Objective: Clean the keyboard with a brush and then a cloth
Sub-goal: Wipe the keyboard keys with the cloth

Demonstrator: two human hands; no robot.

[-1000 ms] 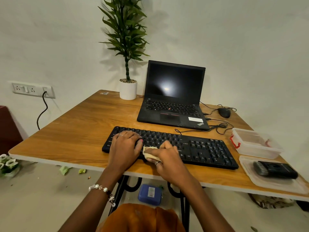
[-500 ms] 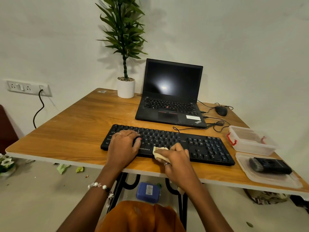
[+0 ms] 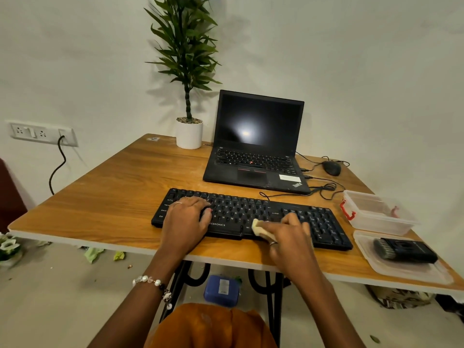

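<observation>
A black keyboard lies near the front edge of the wooden table. My left hand rests flat on the keyboard's left half, fingers spread over the keys. My right hand grips a small cream cloth and presses it on the keyboard's front middle, right of the space bar. Most of the cloth is hidden under my fingers. The black brush lies on a clear plastic lid at the table's front right, apart from both hands.
An open black laptop stands behind the keyboard, with a potted plant to its left. A mouse and loose cables lie at the back right. A clear plastic box with red clips sits right of the keyboard.
My right hand has slid the cloth rightward along the keyboard's front rows. My left hand has stayed on the keyboard's left half.
</observation>
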